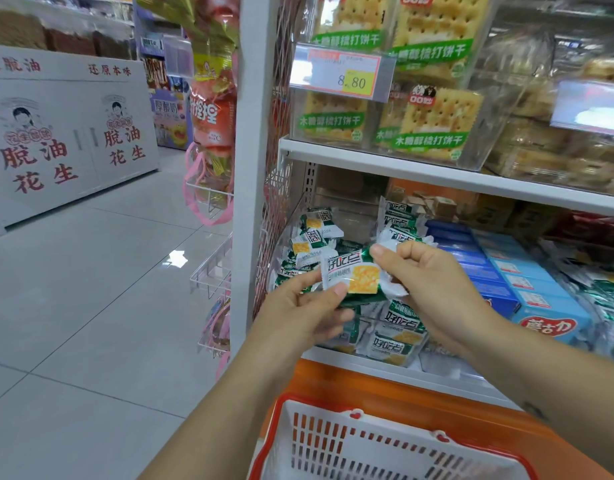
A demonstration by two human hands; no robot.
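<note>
Fingers [340,289] of both hands pinch one small green-and-white snack packet [350,277] at centre frame. The left hand [298,310] clamps the packet's lower left edge between thumb and forefinger. The right hand [437,285] grips its crinkled right end, the other fingers curled in. The packet is held in the air just in front of a pile of matching packets [312,244] on the lower shelf [437,379], with blue boxes [527,282] to the right. Cracker packs [433,123] and a price tag [343,76] fill the upper centre. A red-and-white basket [281,410] sits at the bottom of the frame, beneath the forearms. This looks like checking a packet taken from the pile. The next move calls for one hand to let go and the other to lower the packet past the shelf edge into the basket.
</note>
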